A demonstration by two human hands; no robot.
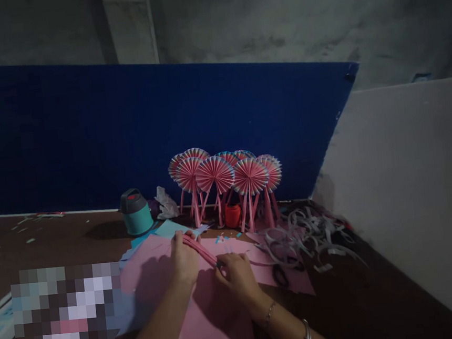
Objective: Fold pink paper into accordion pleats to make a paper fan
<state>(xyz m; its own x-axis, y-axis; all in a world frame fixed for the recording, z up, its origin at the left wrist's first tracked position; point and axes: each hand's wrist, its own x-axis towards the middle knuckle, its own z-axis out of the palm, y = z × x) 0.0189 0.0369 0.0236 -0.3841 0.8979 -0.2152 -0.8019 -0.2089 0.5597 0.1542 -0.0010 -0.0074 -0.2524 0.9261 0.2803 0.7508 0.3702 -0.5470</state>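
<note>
My left hand (184, 260) and my right hand (237, 279) both pinch a narrow strip of folded pink paper (201, 249) that runs between them. The left fingers grip its far end, the right fingers its near end. The strip hovers just above a large pink paper sheet (219, 323) spread on the brown table (58, 242). Both hands are closed on the strip.
Several round pink pleated paper fans on sticks (223, 183) lean against the blue board (88, 134) at the back. A teal flask (136, 213), a red cup (232, 215), light blue paper (168, 230) and a heap of white paper strips (311, 233) lie around. A white wall panel (410, 190) stands right.
</note>
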